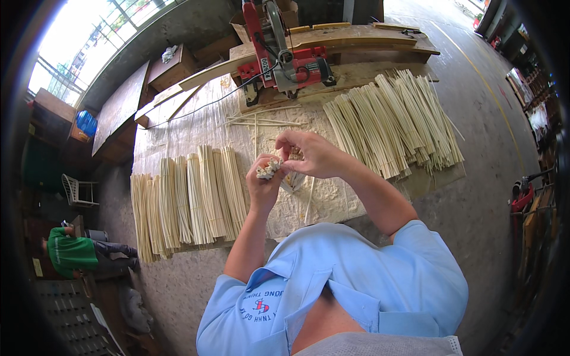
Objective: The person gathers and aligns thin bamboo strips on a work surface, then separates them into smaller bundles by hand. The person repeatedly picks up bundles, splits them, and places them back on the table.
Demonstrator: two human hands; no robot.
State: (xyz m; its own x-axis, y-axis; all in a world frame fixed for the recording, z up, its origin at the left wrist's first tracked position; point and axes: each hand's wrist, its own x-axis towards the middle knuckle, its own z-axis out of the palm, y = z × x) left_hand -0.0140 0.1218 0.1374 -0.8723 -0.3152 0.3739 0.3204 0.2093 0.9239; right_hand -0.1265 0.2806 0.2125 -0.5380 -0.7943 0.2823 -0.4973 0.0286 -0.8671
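Note:
My left hand (261,185) is wrapped round a bundle of thin pale sticks (268,169), held upright with their cut ends facing up. Beside it, my right hand (320,155) has its fingers curled round a smaller cluster of stick ends (295,155). The two hands meet at the fingertips; the lower lengths of the sticks are mostly hidden beneath them. A sawdust-covered worktable (338,199) lies below, with a few loose sticks (255,133) on it.
Rows of tied stick bundles lie on the left (202,196) and right (389,121) of the table. A red power saw (291,65) with a cable stands at the far side, by wooden boards (356,43). A person in green (71,248) is at far left.

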